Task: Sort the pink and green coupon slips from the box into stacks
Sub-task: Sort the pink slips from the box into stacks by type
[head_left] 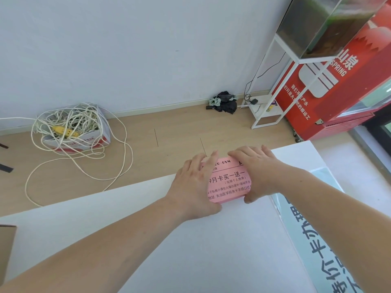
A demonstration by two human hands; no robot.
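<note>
A stack of pink coupon slips point(229, 182) with black printed text lies near the far edge of the white table point(127, 229). My left hand point(194, 187) grips its left side, fingers over the far edge and thumb at the near edge. My right hand point(260, 174) grips its right side in the same way. Both hands hold the stack between them. No green slips are in view. A brown cardboard box point(6, 250) shows only as a corner at the left edge of the frame.
A printed banner point(313, 240) with large blue characters lies on the table's right part. Beyond the table is wood floor with a carton of tangled white rope point(72, 127), dark clothes point(224, 102), a white metal rack point(273, 98) and a red cabinet point(330, 92).
</note>
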